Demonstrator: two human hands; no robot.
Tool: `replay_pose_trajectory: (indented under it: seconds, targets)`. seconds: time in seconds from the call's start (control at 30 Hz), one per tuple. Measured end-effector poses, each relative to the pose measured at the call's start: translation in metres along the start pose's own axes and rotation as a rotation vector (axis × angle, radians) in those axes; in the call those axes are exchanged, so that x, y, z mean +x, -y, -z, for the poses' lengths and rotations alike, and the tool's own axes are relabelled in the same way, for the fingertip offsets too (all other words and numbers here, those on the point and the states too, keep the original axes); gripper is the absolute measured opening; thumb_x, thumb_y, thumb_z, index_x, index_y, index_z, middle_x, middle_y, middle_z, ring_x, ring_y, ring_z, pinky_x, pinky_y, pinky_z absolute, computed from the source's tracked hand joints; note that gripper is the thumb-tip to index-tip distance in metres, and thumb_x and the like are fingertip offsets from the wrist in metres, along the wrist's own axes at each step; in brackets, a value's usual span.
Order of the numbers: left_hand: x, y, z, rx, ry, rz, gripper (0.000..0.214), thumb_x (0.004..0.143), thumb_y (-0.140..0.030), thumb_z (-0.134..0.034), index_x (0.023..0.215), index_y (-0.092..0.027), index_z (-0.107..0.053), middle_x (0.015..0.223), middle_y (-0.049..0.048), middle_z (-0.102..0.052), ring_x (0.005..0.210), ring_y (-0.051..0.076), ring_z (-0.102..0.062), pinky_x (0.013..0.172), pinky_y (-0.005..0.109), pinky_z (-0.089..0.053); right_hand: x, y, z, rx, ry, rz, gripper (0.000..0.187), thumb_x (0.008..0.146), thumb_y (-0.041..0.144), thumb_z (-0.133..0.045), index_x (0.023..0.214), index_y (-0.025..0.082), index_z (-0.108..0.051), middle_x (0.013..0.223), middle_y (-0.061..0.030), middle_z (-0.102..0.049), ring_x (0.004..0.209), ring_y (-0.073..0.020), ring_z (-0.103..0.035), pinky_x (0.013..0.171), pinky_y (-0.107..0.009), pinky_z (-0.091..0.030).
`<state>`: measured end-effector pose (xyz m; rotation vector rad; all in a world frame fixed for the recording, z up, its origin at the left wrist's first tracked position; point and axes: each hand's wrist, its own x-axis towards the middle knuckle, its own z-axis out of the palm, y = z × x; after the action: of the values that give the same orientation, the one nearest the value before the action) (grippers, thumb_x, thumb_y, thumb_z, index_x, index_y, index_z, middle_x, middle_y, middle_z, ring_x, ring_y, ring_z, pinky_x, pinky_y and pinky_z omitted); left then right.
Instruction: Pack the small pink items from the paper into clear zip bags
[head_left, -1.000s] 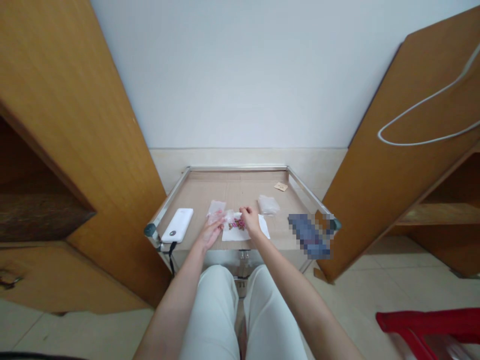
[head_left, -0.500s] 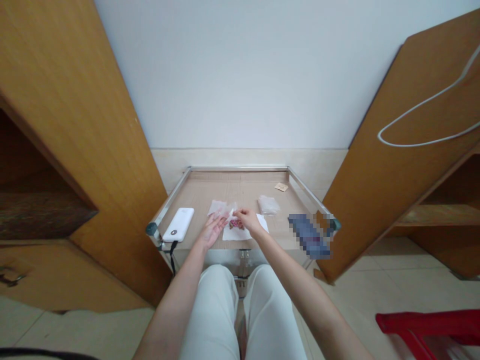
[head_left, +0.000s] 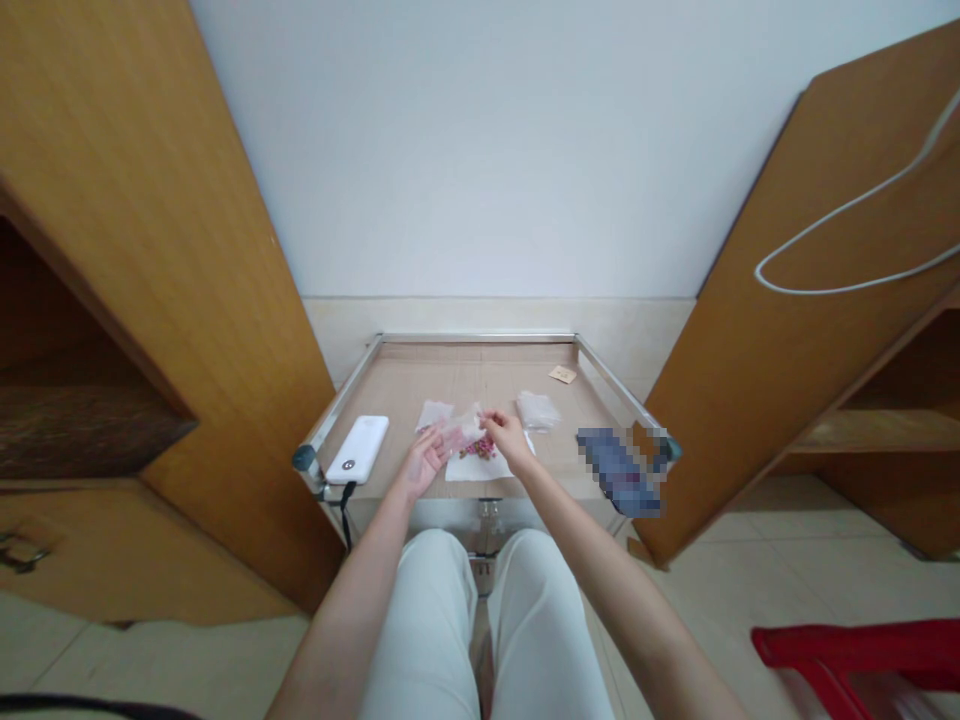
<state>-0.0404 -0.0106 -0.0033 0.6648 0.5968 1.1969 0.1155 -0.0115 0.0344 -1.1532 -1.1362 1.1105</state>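
Pink dried buds lie on a white paper sheet, just under the clear plastic bag between my hands. My left hand is half open, its fingers spread against the bag; my right hand is nearly closed, pinching the bag's edge. A small tan tag on the cardboard-lined tray is too small to read. A white power bank sits beside the tray's left metal rail, and a second plastic bag lies just beyond my right hand.

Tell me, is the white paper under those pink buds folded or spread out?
Spread out: the white paper lies flat on the tray, the small pink buds resting on it.
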Motion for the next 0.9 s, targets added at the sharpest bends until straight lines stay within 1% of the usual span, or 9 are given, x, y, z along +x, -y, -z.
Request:
replay_pose_trajectory:
  seconds: [0.1, 0.17, 0.33, 0.4, 0.53, 0.6, 0.67, 0.77, 0.9]
  targets:
    - [0.0, 0.0, 0.0, 0.02, -0.022, 0.001, 0.022, 0.074, -0.026, -0.05, 0.092, -0.014, -0.055, 0.079, 0.0075, -0.065, 0.076, 0.015, -0.061, 0.071, 0.028, -0.046, -0.005, 0.004, 0.004, -0.013, 0.145, -0.052, 0.017, 0.061, 0.018, -0.046, 0.073, 0.014, -0.059, 0.042, 0.0068, -0.044, 0.032, -0.0047, -0.037, 0.033, -0.017, -0.027]
    - [0.0, 0.002, -0.001, 0.062, -0.035, -0.013, 0.02, 0.071, -0.026, -0.055, 0.085, -0.013, -0.057, 0.069, 0.0053, -0.065, 0.066, 0.013, -0.061, 0.065, 0.025, -0.046, -0.008, 0.007, 0.005, -0.052, 0.235, -0.068, 0.019, 0.061, 0.017, -0.045, 0.071, 0.014, -0.061, 0.04, 0.0069, -0.042, 0.033, -0.0044, -0.036, 0.033, -0.016, -0.027]
    - [0.001, 0.005, -0.001, 0.188, -0.036, -0.004, 0.016, 0.058, -0.021, -0.067, 0.068, -0.012, -0.059, 0.058, 0.0012, -0.061, 0.051, 0.007, -0.055, 0.052, 0.018, -0.042, -0.011, 0.008, 0.003, -0.146, 0.355, -0.045, 0.018, 0.061, 0.016, -0.046, 0.068, 0.014, -0.062, 0.042, 0.0064, -0.044, 0.035, -0.0029, -0.03, 0.033, -0.015, -0.022]
    - [0.001, 0.006, -0.002, 0.202, -0.04, -0.011, 0.017, 0.055, -0.02, -0.068, 0.066, -0.011, -0.059, 0.058, 0.0008, -0.061, 0.05, 0.007, -0.054, 0.051, 0.018, -0.041, -0.01, 0.006, 0.002, -0.133, 0.344, -0.032, 0.02, 0.061, 0.016, -0.046, 0.073, 0.014, -0.061, 0.042, 0.0073, -0.043, 0.034, -0.0027, -0.03, 0.034, -0.015, -0.022]
    - [0.0, 0.005, -0.005, 0.198, -0.061, -0.03, 0.02, 0.053, -0.023, -0.07, 0.064, -0.012, -0.058, 0.056, -0.0011, -0.059, 0.05, 0.007, -0.053, 0.053, 0.02, -0.043, -0.01, -0.002, 0.002, -0.089, 0.24, -0.013, 0.024, 0.061, 0.017, -0.049, 0.084, 0.015, -0.055, 0.04, 0.0098, -0.04, 0.032, -0.004, -0.033, 0.034, -0.016, -0.023]
    - [0.0, 0.005, -0.006, 0.199, -0.063, -0.042, 0.02, 0.052, -0.024, -0.07, 0.064, -0.013, -0.058, 0.055, -0.0023, -0.058, 0.05, 0.007, -0.052, 0.054, 0.02, -0.043, -0.011, -0.007, 0.002, -0.076, 0.188, -0.011, 0.018, 0.062, 0.022, -0.051, 0.079, 0.015, -0.052, 0.037, 0.0098, -0.04, 0.03, -0.0052, -0.034, 0.033, -0.017, -0.023]
    - [0.0, 0.006, -0.006, 0.192, -0.074, -0.064, 0.02, 0.052, -0.024, -0.07, 0.064, -0.014, -0.057, 0.055, -0.0031, -0.057, 0.05, 0.006, -0.052, 0.054, 0.02, -0.043, -0.011, -0.011, 0.003, -0.062, 0.152, -0.02, 0.012, 0.066, 0.029, -0.05, 0.067, 0.016, -0.05, 0.034, 0.0084, -0.04, 0.029, -0.006, -0.034, 0.032, -0.018, -0.023]
    - [0.002, 0.007, -0.004, 0.194, -0.079, -0.071, 0.019, 0.053, -0.023, -0.069, 0.064, -0.014, -0.056, 0.055, -0.0028, -0.057, 0.05, 0.006, -0.052, 0.053, 0.019, -0.042, -0.012, -0.016, 0.004, -0.048, 0.119, -0.031, 0.025, 0.068, 0.034, -0.048, 0.05, 0.018, -0.042, 0.03, 0.0062, -0.038, 0.027, -0.006, -0.033, 0.032, -0.019, -0.022]
    - [0.004, 0.009, 0.0, 0.205, -0.064, -0.084, 0.014, 0.055, -0.022, -0.066, 0.06, -0.014, -0.055, 0.056, -0.0017, -0.057, 0.051, 0.006, -0.052, 0.053, 0.018, -0.04, -0.015, -0.018, 0.005, -0.014, 0.109, -0.018, 0.026, 0.065, 0.034, -0.052, 0.048, 0.018, -0.041, 0.031, 0.0069, -0.038, 0.028, -0.0054, -0.032, 0.032, -0.018, -0.021]
